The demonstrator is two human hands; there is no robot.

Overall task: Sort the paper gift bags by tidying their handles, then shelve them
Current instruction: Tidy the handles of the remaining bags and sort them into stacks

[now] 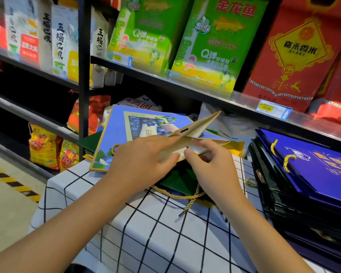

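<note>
Head view: two hands point(144, 154) point(207, 160) pinch one open bag point(197, 129).

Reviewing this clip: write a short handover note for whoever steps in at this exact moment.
Left hand and right hand both pinch the open top edge of a gift bag with a kraft-brown inside, held over the checked tablecloth.
Its gold rope handle hangs loose below, not yet tidied.
A light-blue blueberry bag lies flat behind it.
A stack of dark-blue bags lies at right.
Left: tuck the handle, then shelve the bags.
</note>
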